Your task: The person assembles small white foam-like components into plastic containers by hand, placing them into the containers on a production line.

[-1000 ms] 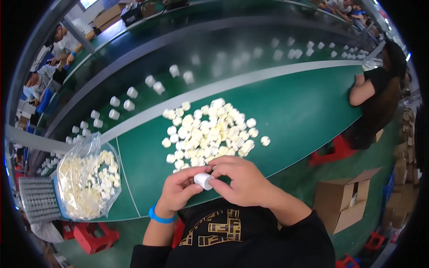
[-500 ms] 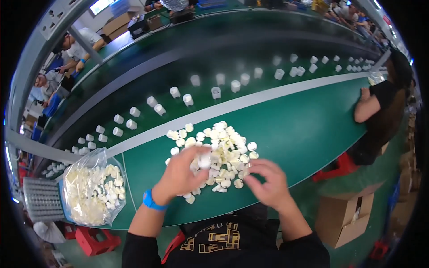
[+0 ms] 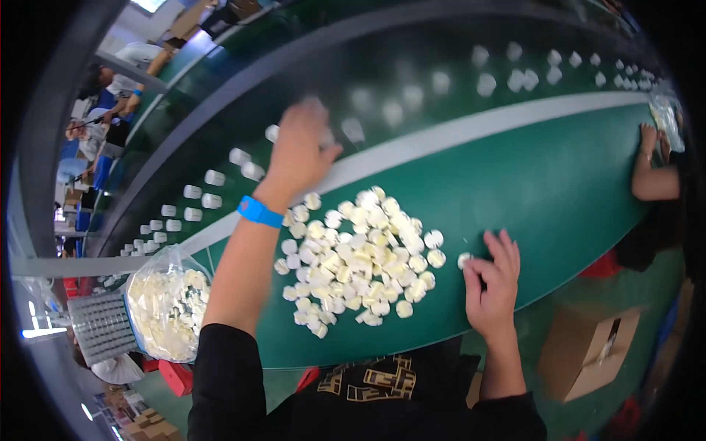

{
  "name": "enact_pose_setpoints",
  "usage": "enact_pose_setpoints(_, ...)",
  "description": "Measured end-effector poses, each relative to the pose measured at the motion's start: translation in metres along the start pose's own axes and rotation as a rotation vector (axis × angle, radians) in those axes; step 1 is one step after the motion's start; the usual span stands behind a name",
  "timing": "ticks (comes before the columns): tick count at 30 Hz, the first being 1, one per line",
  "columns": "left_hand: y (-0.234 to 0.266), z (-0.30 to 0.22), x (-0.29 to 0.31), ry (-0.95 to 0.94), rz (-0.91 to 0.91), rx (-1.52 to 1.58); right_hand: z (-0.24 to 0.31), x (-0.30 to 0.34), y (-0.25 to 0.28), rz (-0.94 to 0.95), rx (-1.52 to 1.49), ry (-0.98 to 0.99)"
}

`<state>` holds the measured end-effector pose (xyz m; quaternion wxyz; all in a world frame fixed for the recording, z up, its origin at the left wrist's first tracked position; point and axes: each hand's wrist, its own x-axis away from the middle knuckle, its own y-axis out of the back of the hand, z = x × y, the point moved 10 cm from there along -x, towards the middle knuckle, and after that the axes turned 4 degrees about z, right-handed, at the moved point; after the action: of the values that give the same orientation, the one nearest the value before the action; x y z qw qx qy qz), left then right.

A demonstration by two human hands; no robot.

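Note:
My left hand (image 3: pixel 298 151), wearing a blue wristband (image 3: pixel 261 212), reaches over the raised edge onto the dark conveyor belt. Its fingertips are smeared by motion among white cup-shaped parts, and what they hold cannot be made out. Right of the pile, my right hand (image 3: pixel 494 283) rests over the green table with fingers apart. One fingertip touches or nearly touches a small round cream-white piece (image 3: pixel 464 261) lying apart from the others. Between my arms spreads a loose pile of similar round cream-white pieces (image 3: pixel 360 264).
White cup-shaped parts (image 3: pixel 193 192) stand in rows along the conveyor (image 3: pixel 397 66). A clear plastic bag of cream pieces (image 3: pixel 165 301) sits by a grey basket (image 3: pixel 107 328) at left. A cardboard box (image 3: pixel 588 353) stands on the floor; another person's arm (image 3: pixel 654 180) is at far right.
My left hand has gone from above the pile, where it held a white cup-shaped part, forward onto the conveyor. My right hand has moved right, away from the pile's edge. The view has shifted.

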<state>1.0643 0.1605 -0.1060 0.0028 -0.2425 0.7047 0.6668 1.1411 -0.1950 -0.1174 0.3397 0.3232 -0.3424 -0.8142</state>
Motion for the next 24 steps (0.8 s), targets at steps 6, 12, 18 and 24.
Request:
enact_pose_setpoints(6,0.002,-0.016,-0.021,-0.063,-0.051,-0.022,-0.022,-0.019,-0.004,0.021,-0.179,-0.180)
enact_pose_setpoints(12,0.037,-0.026,0.014,0.116,-0.096,0.567,-0.035,-0.030,0.005,-0.076,0.079,-0.190)
enact_pose_setpoints(18,0.073,-0.036,0.147,0.353,-0.258,1.163,-0.034,-0.015,0.012,-0.135,0.031,-0.205)
enact_pose_setpoints(24,0.063,-0.062,0.208,0.424,-0.298,1.200,-0.014,-0.025,-0.010,-0.098,0.115,-0.096)
